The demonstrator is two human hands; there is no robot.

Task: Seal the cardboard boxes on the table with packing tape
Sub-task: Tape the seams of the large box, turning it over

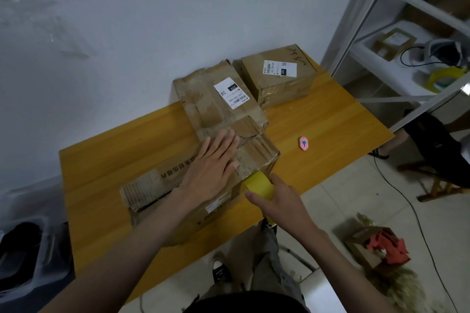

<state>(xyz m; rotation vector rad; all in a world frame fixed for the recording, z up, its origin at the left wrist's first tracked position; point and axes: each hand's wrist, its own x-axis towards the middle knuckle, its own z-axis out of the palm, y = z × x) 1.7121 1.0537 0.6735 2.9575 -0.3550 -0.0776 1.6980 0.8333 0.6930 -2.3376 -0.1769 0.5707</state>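
**Yellow tape roll at the box corner**

Yellow-cored roll of packing tape (259, 187) sits pinched in the right hand (279, 202), touching the near corner of the large worn brown cardboard box (162, 185) at the orange wooden bench's (330, 119) 6 o'clock edge. The left hand (211, 168) lies flat, fingers spread, pressing the box top. A torn labelled box (216, 101) sits at 12 o'clock, a taped stack (277, 79) at 1 o'clock, a small pink cutter (304, 143) at 3 o'clock.
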